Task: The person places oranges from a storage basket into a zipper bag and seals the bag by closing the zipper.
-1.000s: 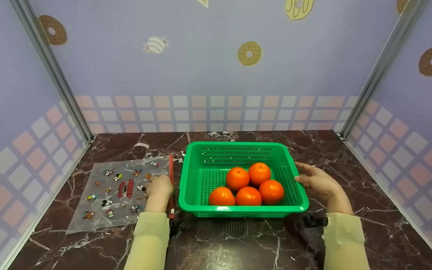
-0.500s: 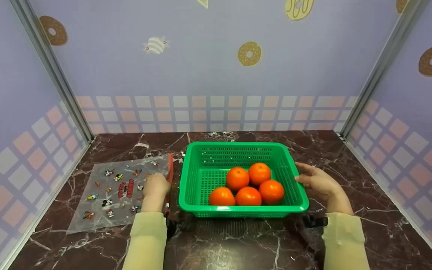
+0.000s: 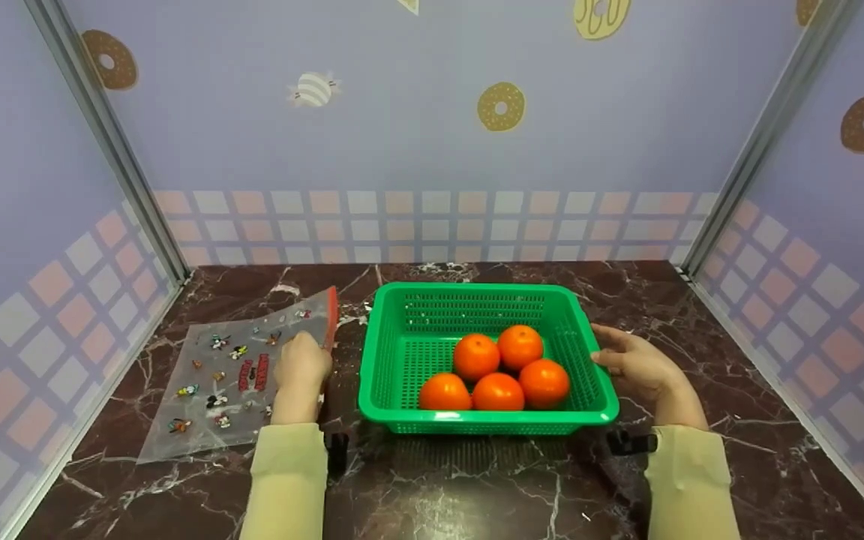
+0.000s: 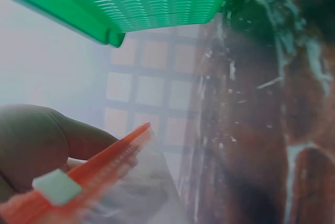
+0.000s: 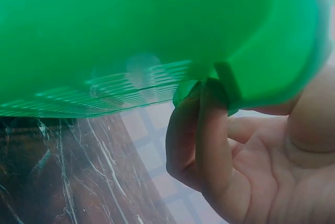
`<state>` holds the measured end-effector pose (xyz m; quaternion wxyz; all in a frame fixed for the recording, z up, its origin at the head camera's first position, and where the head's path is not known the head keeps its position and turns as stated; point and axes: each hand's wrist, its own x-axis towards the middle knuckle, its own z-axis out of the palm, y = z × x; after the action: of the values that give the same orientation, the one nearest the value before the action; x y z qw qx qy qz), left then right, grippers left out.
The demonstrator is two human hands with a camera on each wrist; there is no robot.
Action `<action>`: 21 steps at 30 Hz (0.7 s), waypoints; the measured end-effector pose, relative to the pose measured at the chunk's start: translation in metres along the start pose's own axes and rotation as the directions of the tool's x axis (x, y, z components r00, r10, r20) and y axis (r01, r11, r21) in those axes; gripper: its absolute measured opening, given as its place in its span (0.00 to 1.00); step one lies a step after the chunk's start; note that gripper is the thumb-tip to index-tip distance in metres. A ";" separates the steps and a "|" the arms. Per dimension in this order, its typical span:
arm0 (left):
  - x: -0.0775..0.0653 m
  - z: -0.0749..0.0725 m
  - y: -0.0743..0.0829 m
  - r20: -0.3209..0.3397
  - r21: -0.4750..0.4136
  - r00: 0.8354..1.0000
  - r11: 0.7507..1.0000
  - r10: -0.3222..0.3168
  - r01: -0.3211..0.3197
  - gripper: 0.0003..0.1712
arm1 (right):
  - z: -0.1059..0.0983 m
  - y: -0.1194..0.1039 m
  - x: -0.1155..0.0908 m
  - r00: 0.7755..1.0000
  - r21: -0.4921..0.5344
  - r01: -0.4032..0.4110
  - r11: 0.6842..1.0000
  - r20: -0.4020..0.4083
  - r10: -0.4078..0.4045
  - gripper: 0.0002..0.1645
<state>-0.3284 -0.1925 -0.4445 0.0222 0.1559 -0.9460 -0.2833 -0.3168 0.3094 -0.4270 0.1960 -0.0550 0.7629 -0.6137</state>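
Near its red zip edge, my left hand (image 3: 302, 371) pinches a clear zip bag (image 3: 203, 360) printed with small cartoon figures. The red zip strip (image 4: 112, 156), with its white slider (image 4: 56, 187), runs beside the thumb in the left wrist view. To the right of the bag stands a green plastic basket (image 3: 488, 418) with slotted walls. Several round orange fruits (image 3: 477, 358), which look like oranges, lie in its right and front part. My right hand (image 3: 638, 367) grips the basket's right rim, with bent fingers under the rim (image 5: 277, 90) in the right wrist view.
The dark red marbled tabletop (image 3: 447, 502) lies under everything. A lilac wall (image 3: 402, 150) with tile and sweet prints closes the back, and similar panels stand at both sides. Metal posts (image 3: 754, 142) mark the two back corners.
My left hand has moved a little left, away from the basket, and the bag's zip edge has lifted and tilted with it. The right hand, basket and fruits stay put.
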 end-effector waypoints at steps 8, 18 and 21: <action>-0.006 -0.006 0.006 -0.151 -0.073 0.982 0.990 0.109 -0.121 0.12 | 0.000 0.000 0.001 1.000 -0.004 -0.001 1.000 -0.004 0.001 0.46; -0.016 -0.020 0.020 -0.152 -0.185 0.982 0.973 0.110 -0.138 0.15 | 0.000 0.001 0.002 1.000 0.003 0.001 1.000 -0.007 -0.001 0.46; -0.019 -0.022 0.023 -0.160 -0.204 0.980 0.968 0.117 -0.149 0.15 | 0.001 0.000 0.002 1.000 0.010 -0.002 1.000 -0.011 0.002 0.47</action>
<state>-0.3138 -0.1800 -0.4121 0.1275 0.1089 -0.9140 -0.3693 -0.3182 0.3084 -0.4276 0.1926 -0.0500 0.7608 -0.6177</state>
